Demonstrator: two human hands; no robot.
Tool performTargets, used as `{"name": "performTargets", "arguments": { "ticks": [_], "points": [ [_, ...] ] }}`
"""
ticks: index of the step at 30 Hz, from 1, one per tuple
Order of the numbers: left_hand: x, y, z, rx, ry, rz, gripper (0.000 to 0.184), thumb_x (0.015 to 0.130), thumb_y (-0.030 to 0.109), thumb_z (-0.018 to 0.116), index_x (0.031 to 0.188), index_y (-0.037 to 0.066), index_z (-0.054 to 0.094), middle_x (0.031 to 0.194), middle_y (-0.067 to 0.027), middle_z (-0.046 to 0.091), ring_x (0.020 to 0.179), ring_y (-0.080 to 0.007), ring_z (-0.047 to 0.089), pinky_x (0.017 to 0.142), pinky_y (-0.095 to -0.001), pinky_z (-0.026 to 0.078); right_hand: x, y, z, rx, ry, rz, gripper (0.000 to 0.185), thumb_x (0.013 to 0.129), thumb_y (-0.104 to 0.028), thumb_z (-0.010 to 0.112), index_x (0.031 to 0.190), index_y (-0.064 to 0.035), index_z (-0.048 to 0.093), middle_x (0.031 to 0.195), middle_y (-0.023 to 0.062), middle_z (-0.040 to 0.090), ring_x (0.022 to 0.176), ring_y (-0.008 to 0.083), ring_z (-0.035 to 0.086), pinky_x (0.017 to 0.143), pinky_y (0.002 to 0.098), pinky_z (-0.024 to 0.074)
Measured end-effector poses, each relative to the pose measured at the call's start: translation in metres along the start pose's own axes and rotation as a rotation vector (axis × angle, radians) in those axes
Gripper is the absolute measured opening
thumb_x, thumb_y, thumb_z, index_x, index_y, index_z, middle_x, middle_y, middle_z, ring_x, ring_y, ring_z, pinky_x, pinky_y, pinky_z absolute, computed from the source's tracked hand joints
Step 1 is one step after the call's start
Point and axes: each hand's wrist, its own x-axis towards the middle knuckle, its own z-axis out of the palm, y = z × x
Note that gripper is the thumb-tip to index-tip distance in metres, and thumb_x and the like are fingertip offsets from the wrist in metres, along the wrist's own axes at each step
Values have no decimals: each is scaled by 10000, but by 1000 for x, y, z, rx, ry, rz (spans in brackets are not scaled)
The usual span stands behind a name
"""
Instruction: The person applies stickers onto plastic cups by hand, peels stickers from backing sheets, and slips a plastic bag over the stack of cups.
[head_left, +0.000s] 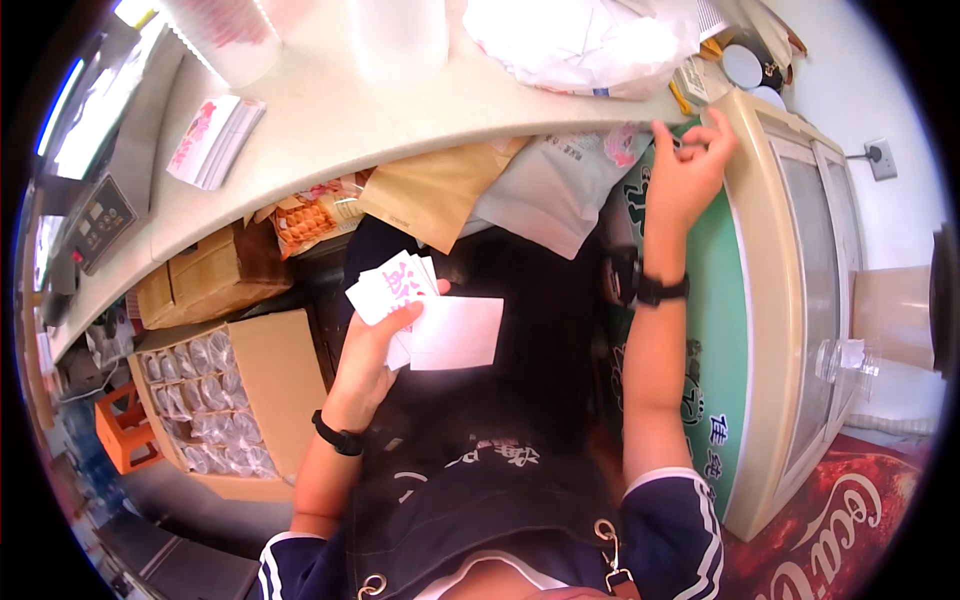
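Observation:
My left hand [377, 358] is closed around a fanned bunch of white paper cards [385, 290] with pink printed characters, held in front of my dark apron [480, 480]. One blank white piece [457, 333] sticks out to the right of the bunch, its face tilted up. My thumb presses on top of the cards. My right hand [690, 170] is raised by the counter's right end, its fingers bent and apart with nothing visible in them. A similar stack of printed white cards [216, 140] lies on the counter [320, 125] at left.
A white plastic bag [580, 45] and clear cups [400, 40] stand on the counter. Brown and grey pouches [560, 185] stick out below its edge. An open carton of wrapped items [270, 370] is at left; a glass-topped freezer [790, 300] is at right.

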Motion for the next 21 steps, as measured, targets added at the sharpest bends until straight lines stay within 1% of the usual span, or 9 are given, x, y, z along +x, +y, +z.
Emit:
{"name": "performTargets", "arguments": {
  "ticks": [3, 5, 7, 8, 9, 10, 12, 17, 21],
  "points": [
    [-3, 9, 17, -32, -24, 32, 458, 914, 29, 578, 1351, -38, 459, 1280, -202, 611, 1148, -254, 616, 974, -365, 493, -43, -53, -30, 226, -671, 28, 667, 744, -216, 839, 1277, -43, 476, 957, 56, 624, 787, 167, 573, 704, 324, 492],
    [0, 10, 27, -83, -55, 87, 466, 926, 59, 584, 1362, -32, 446, 1288, -181, 602, 1161, -252, 607, 987, -371, 485, -64, -75, -42, 432, -1239, 4, 604, 746, -151, 805, 1269, -48, 523, 1084, 81, 632, 811, 164, 608, 717, 304, 504],
    [8, 4, 24, -96, -40, 125, 468, 934, 56, 575, 1373, -27, 436, 1321, -185, 576, 1165, -258, 603, 986, -379, 488, -63, -83, -46, 510, -1465, 11, 553, 748, -86, 771, 1262, -53, 570, 1212, 107, 640, 834, 160, 643, 731, 285, 516],
    [11, 6, 28, -108, -26, 153, 470, 942, 54, 567, 1385, -21, 425, 1354, -189, 549, 1169, -264, 598, 984, -387, 491, -52, -92, -49, 417, -1515, 96, 369, 754, -52, 765, 1106, -18, 663, 1264, 123, 628, 791, 142, 660, 664, 257, 523],
    [9, 10, 34, -160, -12, 155, 469, 958, 86, 552, 1395, -13, 412, 1356, -190, 541, 1165, -298, 600, 946, -424, 526, -44, -91, -49, 482, -1314, 152, 316, 787, -27, 734, 1091, 23, 662, 1006, 114, 713, 573, 144, 641, 518, 237, 499],
    [10, 16, 38, -210, -60, 181, 459, 980, 131, 512, 1401, -12, 398, 1351, -207, 540, 1152, -338, 607, 895, -456, 556, -43, -79, -38, 707, -1058, 318, 230, 848, -17, 681, 1067, 46, 656, 908, 121, 699, 520, 156, 625, 483, 261, 496],
    [9, 20, 35, -334, -100, 136, 498, 994, 209, 494, 1417, -21, 368, 1314, -206, 570, 1156, -331, 613, 927, -435, 544, -18, -75, -11, 711, -615, 248, 213, 919, -66, 624, 1100, 46, 641, 870, 109, 669, 637, 172, 670, 576, 283, 532],
    [-2, 19, 35, -203, -93, 187, 535, 963, 198, 511, 1420, -34, 361, 1329, -250, 551, 1160, -367, 607, 942, -452, 534, 11, -95, 18, 709, -615, 332, 487, 914, -50, 616, 1367, 17, 449, 990, 140, 657, 758, 189, 690, 717, 299, 584],
    [-6, 18, 38, -182, -53, 225, 520, 935, 90, 533, 1411, -39, 366, 1283, -251, 578, 1144, -367, 616, 958, -448, 522, -35, -102, 10, 647, -546, 127, 379, 891, -19, 625, 1265, -24, 565, 1093, 119, 627, 749, 134, 647, 675, 274, 567]
  ]
}}
